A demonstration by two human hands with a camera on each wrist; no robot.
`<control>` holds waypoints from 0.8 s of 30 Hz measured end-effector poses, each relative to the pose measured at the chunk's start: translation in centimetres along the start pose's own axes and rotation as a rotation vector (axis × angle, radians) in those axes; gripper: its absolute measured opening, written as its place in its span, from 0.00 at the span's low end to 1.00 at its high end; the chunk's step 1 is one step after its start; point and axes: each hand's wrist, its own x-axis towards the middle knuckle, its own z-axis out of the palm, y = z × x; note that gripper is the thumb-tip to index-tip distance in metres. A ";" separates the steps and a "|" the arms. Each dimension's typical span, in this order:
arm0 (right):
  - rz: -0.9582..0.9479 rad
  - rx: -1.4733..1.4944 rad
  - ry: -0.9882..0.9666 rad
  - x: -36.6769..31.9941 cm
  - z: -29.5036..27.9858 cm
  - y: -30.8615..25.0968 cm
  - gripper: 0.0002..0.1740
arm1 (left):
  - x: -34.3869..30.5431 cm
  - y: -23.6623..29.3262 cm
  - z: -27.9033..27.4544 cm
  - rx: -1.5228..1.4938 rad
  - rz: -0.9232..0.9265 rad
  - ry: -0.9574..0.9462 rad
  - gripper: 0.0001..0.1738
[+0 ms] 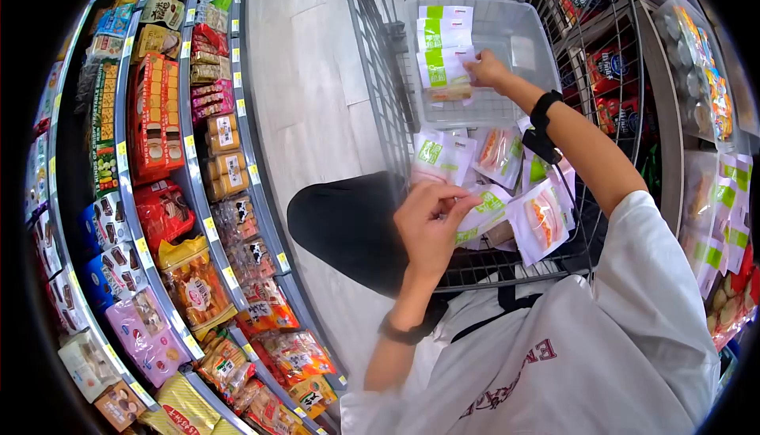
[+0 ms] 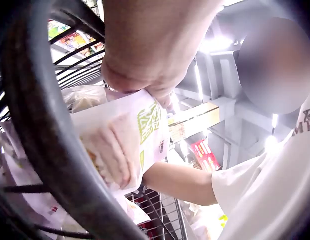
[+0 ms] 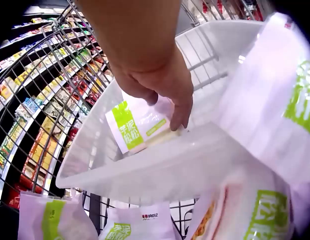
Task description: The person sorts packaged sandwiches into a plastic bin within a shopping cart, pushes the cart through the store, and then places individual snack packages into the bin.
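Observation:
My right hand (image 1: 491, 71) reaches into a translucent plastic bin (image 1: 532, 35) in the cart and pinches the edge of a bagged sandwich (image 3: 129, 127) with white and green wrapping. Other bagged sandwiches (image 1: 445, 14) lie in a row beyond it in the bin. Nearer my body, my left hand (image 1: 427, 225) has thumb and fingertips together at the top edge of another bagged sandwich (image 2: 115, 135), its filling showing through the clear window. Around it, several more bagged sandwiches (image 1: 546, 221) lie loosely piled in the near part of the cart.
The wire shopping cart (image 1: 368, 47) surrounds the bin and the pile. Snack shelves (image 1: 186, 150) line the left side of the aisle, with pale floor (image 1: 305, 79) between. On the right, a shelf holds red packs (image 1: 613, 67) and hanging bags (image 1: 716, 205).

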 end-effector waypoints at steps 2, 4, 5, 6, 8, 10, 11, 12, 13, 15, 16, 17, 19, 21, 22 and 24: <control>0.005 -0.095 0.076 -3.5 -2.4 -2.8 0.35 | -0.1 -0.8 0.3 -0.067 0.003 0.033 0.09; -0.236 -0.277 -0.033 -7.1 -5.5 -5.6 0.32 | 0.1 -0.6 0.5 -0.140 0.011 0.071 0.09; -0.332 -0.085 -0.193 -8.2 -6.8 -6.4 0.32 | 0.3 0.3 0.5 -0.198 -0.036 0.114 0.07; -0.420 0.111 -0.348 -9.5 -8.3 -6.9 0.32 | 0.4 0.8 0.4 -0.259 -0.084 0.152 0.06; -0.461 0.146 -0.118 -15.3 -10.1 -9.6 0.34 | 0.9 1.1 -0.2 -0.247 -0.142 0.186 0.05; -0.564 0.246 -0.211 -17.6 -11.8 -9.3 0.37 | 1.8 1.9 -0.4 -0.393 -0.258 0.234 0.10; -0.670 0.344 -0.316 -18.5 -12.4 -9.2 0.41 | 2.1 1.5 -0.5 -0.499 -0.300 0.254 0.15; -0.679 0.344 -0.309 -19.6 -12.8 -8.9 0.41 | 2.3 1.5 -1.0 -0.564 -0.352 0.212 0.19; -0.701 0.434 -0.655 -20.9 -13.0 -8.4 0.41 | 2.5 1.9 -1.0 -0.561 -0.344 0.212 0.19; -0.713 0.518 -1.010 -24.3 -12.7 -8.1 0.42 | 2.7 2.8 -0.9 -0.746 -0.436 0.243 0.20; -0.766 0.385 -0.943 -26.5 -12.5 -8.4 0.42 | 2.6 2.5 -0.9 -0.771 -0.432 0.238 0.20; -0.816 0.251 -0.871 -27.8 -12.5 -8.4 0.43 | 2.5 1.8 -1.1 -0.770 -0.427 0.238 0.20; -0.782 0.222 -0.833 -28.5 -12.6 -8.0 0.41 | 2.4 1.5 -1.3 -0.628 -0.400 0.244 0.20; -0.746 0.192 -0.795 -28.5 -13.1 -7.4 0.40 | 1.8 3.2 0.4 -0.666 -0.310 0.331 0.19; -0.697 0.118 -0.544 -28.2 -13.7 -6.7 0.39 | 1.4 4.5 1.2 -0.701 -0.223 0.422 0.19; -0.703 0.085 -0.022 -28.1 -13.8 -5.2 0.37 | -0.9 4.9 1.5 -0.376 -0.170 0.215 0.31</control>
